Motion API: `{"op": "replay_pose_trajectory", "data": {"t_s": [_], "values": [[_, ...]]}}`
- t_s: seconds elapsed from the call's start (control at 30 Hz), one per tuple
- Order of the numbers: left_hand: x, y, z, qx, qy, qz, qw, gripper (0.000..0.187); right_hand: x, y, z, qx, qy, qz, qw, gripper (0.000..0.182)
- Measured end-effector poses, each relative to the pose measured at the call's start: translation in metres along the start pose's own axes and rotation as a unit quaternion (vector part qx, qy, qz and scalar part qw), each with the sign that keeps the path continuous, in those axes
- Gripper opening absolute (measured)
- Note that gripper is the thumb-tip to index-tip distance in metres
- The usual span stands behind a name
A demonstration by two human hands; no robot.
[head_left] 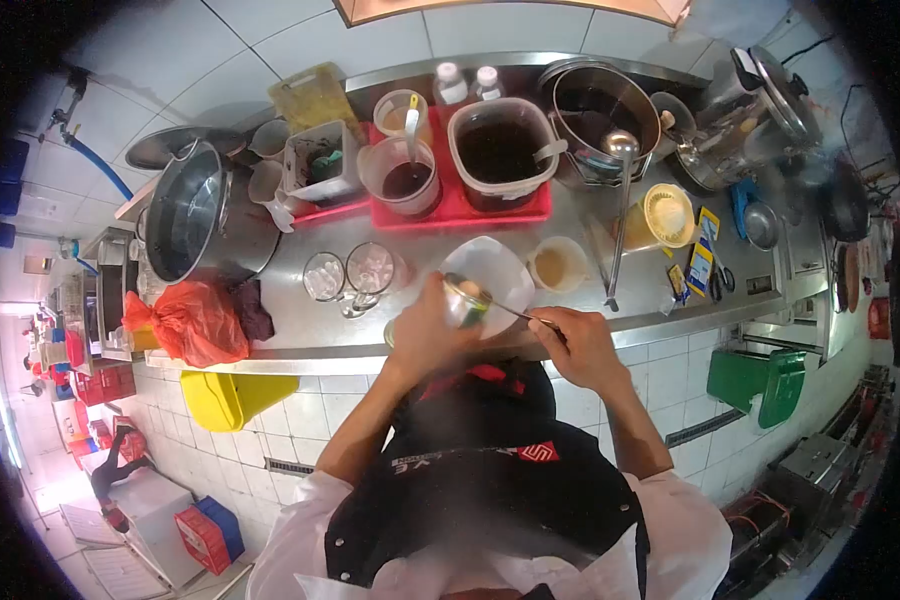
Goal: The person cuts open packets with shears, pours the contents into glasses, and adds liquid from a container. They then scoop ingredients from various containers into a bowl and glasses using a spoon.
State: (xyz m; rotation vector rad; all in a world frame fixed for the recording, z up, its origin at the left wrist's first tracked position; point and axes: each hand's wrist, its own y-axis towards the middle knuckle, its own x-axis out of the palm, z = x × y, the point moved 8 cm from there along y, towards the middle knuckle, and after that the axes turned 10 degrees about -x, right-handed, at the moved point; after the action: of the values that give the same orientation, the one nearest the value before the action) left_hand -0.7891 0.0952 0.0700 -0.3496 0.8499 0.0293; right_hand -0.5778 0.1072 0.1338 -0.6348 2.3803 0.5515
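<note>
My left hand (428, 330) is wrapped round a small can or jar (475, 308) with some green and yellow on its side, tilted over the white bowl (500, 262). Between the fingers of my right hand (582, 348) is the handle of a metal spoon (518, 313), which points into the mouth of the can. Fingers and glare hide part of the can and the spoon's tip. Just right of the bowl stands a plastic cup (558, 264) of tan liquid. Two glass mugs (370, 268) with ice are to the left.
A red tray (460, 215) carries tubs of dark liquid (500, 150) behind the bowl. Large pots (185, 215) flank the steel counter (610, 318). A long ladle (620, 220), a yellow-lidded container (667, 215) and scissors (722, 280) lie rightward; an orange bag (195, 325) sits leftward.
</note>
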Motion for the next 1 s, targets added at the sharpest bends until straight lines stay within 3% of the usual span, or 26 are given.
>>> {"op": "replay_pose_trajectory", "data": {"t_s": [0.03,0.13,0.27,0.37,0.43,0.57,0.63,0.67,0.83,1.0], "values": [[0.008,0.002,-0.001,0.003,0.001,0.003,1.000,0.079,0.010,-0.009,0.020,0.058,0.008,-0.015,0.998,0.021],[0.039,0.014,-0.017,-0.052,0.110,-0.041,0.992,0.084,0.030,-0.025,0.058,0.113,0.053,-0.011,0.992,0.023],[0.054,0.036,-0.019,-0.038,0.185,-0.046,0.981,0.085,0.043,-0.034,0.080,0.068,0.059,0.030,0.996,0.025],[0.057,0.048,-0.005,-0.039,0.274,-0.101,0.956,0.077,0.046,-0.039,0.086,0.064,0.081,0.064,0.993,0.025],[0.060,0.041,0.028,0.047,0.335,-0.200,0.919,0.049,0.044,-0.043,0.093,0.069,0.053,0.089,0.992,0.024],[0.074,0.057,0.022,0.070,0.382,-0.189,0.902,0.035,0.042,-0.046,0.096,0.054,0.031,0.090,0.994,0.022],[0.078,0.069,0.010,-0.014,0.462,-0.199,0.864,0.038,0.045,-0.049,0.102,0.073,0.022,0.057,0.995,0.025],[0.080,0.074,0.009,-0.015,0.463,-0.199,0.863,0.038,0.046,-0.050,0.104,0.072,0.024,0.058,0.995,0.025],[0.063,0.068,0.040,0.031,0.536,-0.190,0.822,0.038,0.041,-0.057,0.113,0.105,0.029,0.093,0.990,0.025],[0.049,0.059,0.060,0.061,0.544,-0.176,0.819,0.038,0.034,-0.060,0.102,0.076,-0.006,0.107,0.991,0.022]]}}
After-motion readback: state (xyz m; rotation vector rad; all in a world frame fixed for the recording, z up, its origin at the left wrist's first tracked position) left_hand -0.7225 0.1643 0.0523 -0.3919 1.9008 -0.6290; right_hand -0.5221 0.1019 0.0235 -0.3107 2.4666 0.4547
